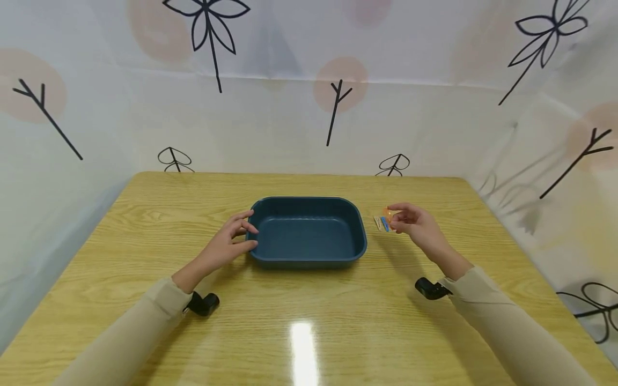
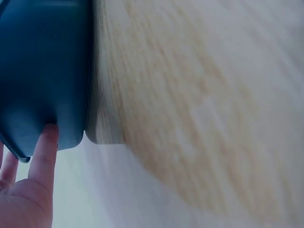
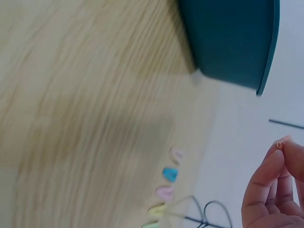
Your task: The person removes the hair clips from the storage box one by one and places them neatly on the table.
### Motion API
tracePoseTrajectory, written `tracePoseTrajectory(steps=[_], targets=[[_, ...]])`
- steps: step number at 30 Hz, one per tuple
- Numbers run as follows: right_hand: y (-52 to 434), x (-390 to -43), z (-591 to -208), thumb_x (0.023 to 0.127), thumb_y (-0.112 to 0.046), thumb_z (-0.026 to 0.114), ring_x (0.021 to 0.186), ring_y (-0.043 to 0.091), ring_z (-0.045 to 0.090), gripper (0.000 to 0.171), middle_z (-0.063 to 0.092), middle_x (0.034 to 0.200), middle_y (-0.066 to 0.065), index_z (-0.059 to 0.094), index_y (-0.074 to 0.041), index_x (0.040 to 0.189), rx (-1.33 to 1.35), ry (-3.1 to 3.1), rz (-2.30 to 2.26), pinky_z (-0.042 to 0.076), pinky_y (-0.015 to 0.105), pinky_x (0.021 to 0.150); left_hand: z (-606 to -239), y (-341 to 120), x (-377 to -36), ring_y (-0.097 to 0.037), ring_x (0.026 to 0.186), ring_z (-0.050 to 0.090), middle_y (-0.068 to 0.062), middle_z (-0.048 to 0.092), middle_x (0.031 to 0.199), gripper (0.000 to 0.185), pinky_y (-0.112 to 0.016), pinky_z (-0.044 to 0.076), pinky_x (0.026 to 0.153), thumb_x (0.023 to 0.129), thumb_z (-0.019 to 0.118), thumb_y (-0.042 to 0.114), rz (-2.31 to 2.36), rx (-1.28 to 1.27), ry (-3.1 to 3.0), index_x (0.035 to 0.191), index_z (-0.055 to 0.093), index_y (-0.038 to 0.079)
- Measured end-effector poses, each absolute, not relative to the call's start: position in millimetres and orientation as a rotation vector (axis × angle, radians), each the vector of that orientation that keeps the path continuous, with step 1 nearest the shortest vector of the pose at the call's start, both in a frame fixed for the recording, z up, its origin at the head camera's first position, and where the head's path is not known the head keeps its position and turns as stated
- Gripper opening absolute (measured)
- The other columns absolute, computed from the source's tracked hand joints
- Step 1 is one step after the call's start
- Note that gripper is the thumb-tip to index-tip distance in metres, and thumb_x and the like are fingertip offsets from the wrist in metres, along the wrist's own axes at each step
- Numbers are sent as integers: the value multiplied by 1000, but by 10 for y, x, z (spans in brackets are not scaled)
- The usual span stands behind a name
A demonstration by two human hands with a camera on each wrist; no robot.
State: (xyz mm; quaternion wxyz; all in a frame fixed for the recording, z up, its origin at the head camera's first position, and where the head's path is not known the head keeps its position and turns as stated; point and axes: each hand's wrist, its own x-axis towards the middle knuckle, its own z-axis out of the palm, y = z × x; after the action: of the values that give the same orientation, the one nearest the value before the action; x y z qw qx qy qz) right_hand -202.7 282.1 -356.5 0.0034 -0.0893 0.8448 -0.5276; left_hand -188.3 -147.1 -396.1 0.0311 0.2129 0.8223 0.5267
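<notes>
A dark blue-green tray (image 1: 309,264) stands on the wooden table. My left hand (image 1: 223,242) holds its left end, the fingertips over the rim. In the left wrist view, the left thumb (image 2: 45,154) lies against the tray's wall while other fingers pass behind the rim. Beyond the right end, my right hand (image 1: 421,228) pinches a small orange piece (image 3: 282,141) between thumb and fingertip; its exact kind is too small to tell. Beneath that hand lies a row of small coloured pieces, including a blue one (image 3: 170,174), a pink one (image 3: 165,192) and a yellow one (image 3: 157,209).
The wooden table (image 1: 193,332) reaches back to a white cloth backdrop (image 1: 280,123) printed with flowers and twigs. Black wrist cameras hang under both sleeves, the left camera (image 1: 204,304) and the right camera (image 1: 431,289) close over the table.
</notes>
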Motion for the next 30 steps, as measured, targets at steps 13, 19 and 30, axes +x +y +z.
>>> tracePoseTrajectory(steps=[13,19,30], targets=[[3219,-2015,-3679,93,-8,58,81,15,59,38,58,92,-1,49,4,127,-251,2676,-1713,53,28,74,-3973,-1467,-1887,-43,123,36,-10,23,149,19,-56,37,96,89,62,9,1630,647,2533,104,55,-1],[3438,-2039,-3734,92,-7,59,76,13,60,34,60,88,-3,54,3,124,-260,2662,-1776,52,23,71,-3966,-1470,-1884,-44,124,36,-11,23,149,19,-57,36,97,89,62,9,1635,650,2537,104,55,-1],[3790,-2084,-3851,92,-6,57,73,10,59,34,61,85,-6,55,-2,126,-172,2725,-1698,51,21,67,-3963,-1464,-1881,-43,125,35,-10,22,150,19,-56,35,98,90,62,9,1643,633,2524,104,55,0]])
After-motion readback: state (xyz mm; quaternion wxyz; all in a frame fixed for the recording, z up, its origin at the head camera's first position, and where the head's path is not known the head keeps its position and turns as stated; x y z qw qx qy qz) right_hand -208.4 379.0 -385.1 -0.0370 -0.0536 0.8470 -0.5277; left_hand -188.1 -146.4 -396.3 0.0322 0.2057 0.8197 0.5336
